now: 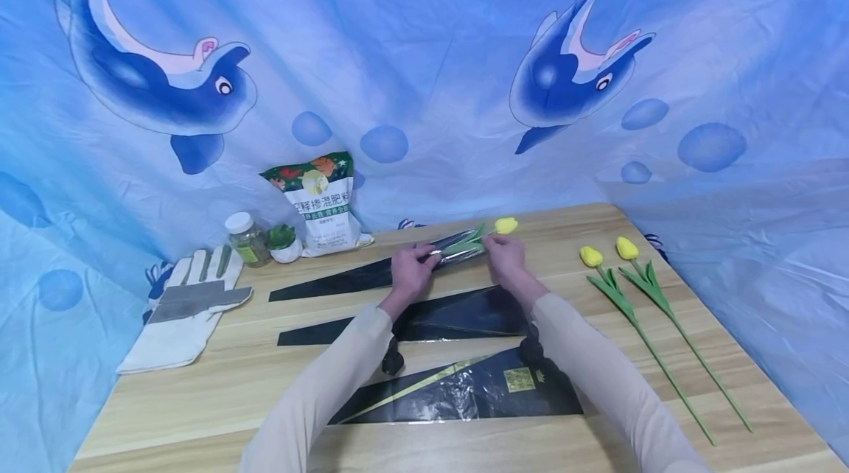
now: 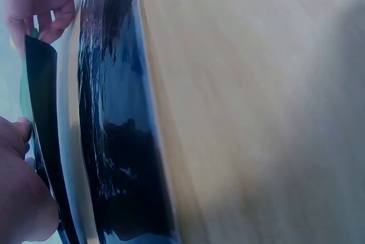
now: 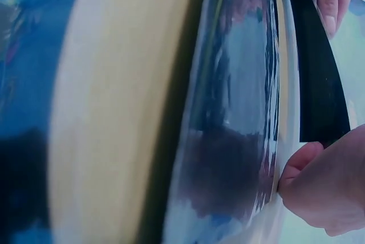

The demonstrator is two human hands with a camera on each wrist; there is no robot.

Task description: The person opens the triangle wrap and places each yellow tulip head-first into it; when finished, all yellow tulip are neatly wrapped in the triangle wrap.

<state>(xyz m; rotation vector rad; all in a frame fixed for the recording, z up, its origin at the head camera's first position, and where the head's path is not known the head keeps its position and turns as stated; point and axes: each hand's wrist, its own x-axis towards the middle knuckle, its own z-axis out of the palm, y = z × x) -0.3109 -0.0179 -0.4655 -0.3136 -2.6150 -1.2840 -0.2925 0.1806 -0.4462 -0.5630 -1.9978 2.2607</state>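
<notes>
Both hands grip one black flower sleeve [image 1: 371, 275] at the far middle of the wooden table [image 1: 199, 399]. Left hand [image 1: 410, 270] has its fingers curled over the sleeve's wide end; right hand [image 1: 504, 256] pinches the same end from the other side, near the leaves. A yellow tulip [image 1: 505, 225] lies partly inside this sleeve, bloom and green leaves sticking out just beyond the right hand's fingers. Sleeve's narrow tip points left along the table.

Left wrist view: glossy black film beside the left hand [image 2: 20, 198], right hand's fingers [image 2: 40, 1] at the top edge. Right wrist view is blurred; thumb [image 3: 296, 167] presses the clear edge of the film.

Nearer the person: a second black sleeve [image 1: 458, 314] flat on the table, then a third with a gold label [image 1: 464, 388]. Two more yellow tulips [image 1: 606, 267] lie side by side on the right, well apart from the hands. At far left: a white work glove [image 1: 186, 303], a small jar [image 1: 247, 237], a little potted plant [image 1: 284, 241] and a fertiliser bag [image 1: 321, 204] against the blue dolphin backdrop [image 1: 424, 53].
</notes>
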